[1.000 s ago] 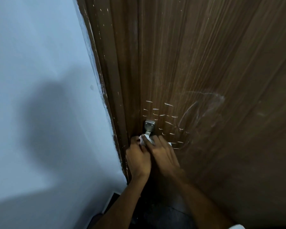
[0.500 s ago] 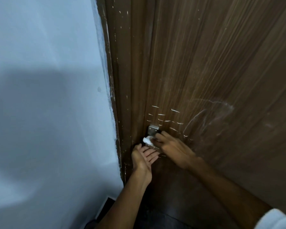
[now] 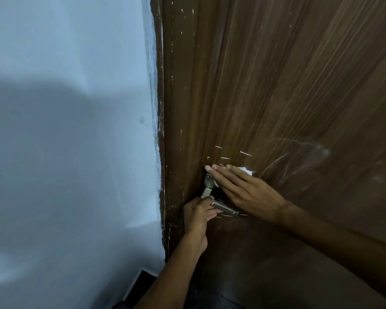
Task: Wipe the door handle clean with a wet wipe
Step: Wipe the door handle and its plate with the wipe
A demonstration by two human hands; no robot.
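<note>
The left hand (image 3: 198,216) curls its fingers around the shiny silver metal door handle (image 3: 221,205), while just above it the flat, spread right hand (image 3: 245,190) presses a white wet wipe (image 3: 246,170) on the brown wooden door (image 3: 299,85).

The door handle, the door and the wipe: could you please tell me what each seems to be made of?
Door handle: looks like metal with a brushed, silvery finish, judging by its dull grey sheen.
Door: wood or wood-look laminate, brown with streaked grain and pale scratches; which of the two cannot be told.
Wipe: thin white sheet, probably tissue or non-woven cloth, mostly hidden under the right hand.
</note>
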